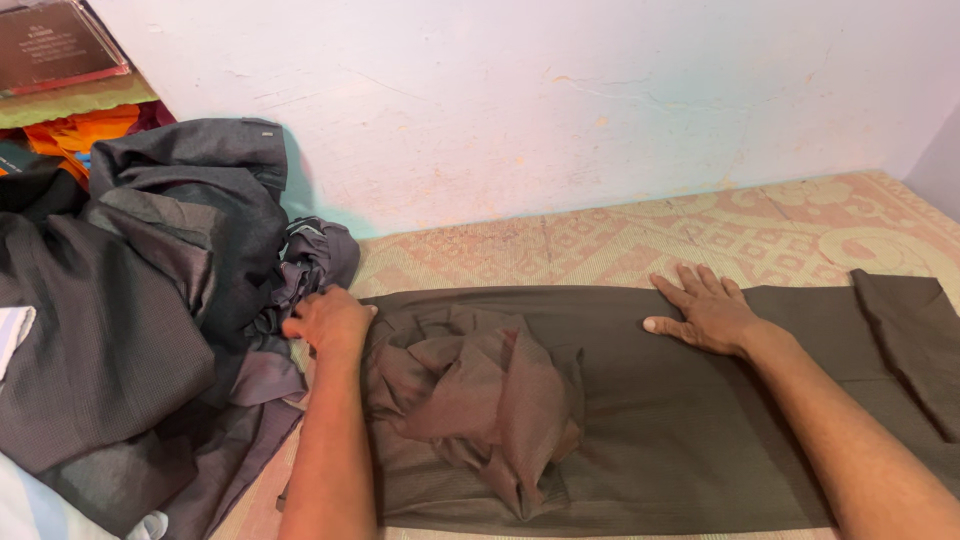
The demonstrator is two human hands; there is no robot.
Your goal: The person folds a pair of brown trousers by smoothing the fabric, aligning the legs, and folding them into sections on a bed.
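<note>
Presently, one olive-brown garment [640,400], seemingly trousers, lies spread lengthwise on a patterned mat [800,225], running from the dark heap at its near-left end to a folded-over flap [915,340] at its far-right end; taken as landmark for all that follows. Right hand [705,310]: open, fingers spread, palm flat on the garment's upper edge a little right of its middle, gripping nothing, pressing the cloth down. Left hand [330,320]: at the garment's left end, fingers curled into cloth where the brown fabric meets a rumpled grey piece [315,255]; whether it grips the brown or the grey fabric cannot be told. Bunched section [480,400]: a crumpled mass of the same brown cloth, left of the garment's middle, just right of the left forearm; not yet smoothed. Condition, by judgement: right half of the garment lies flat and tidy; the flap at the right end is already turned over; the left portion remains wrinkled, so the smoothing looks perhaps half done and no full fold across the length is yet made. Pile of dark grey clothes [130,300]: heaped left of the garment, touching its left end, unsorted. Orange cloth [85,130]: behind that pile, well left of the garment. Pale wall [560,100]: beyond the garment's upper edge, past a strip of mat.
</note>
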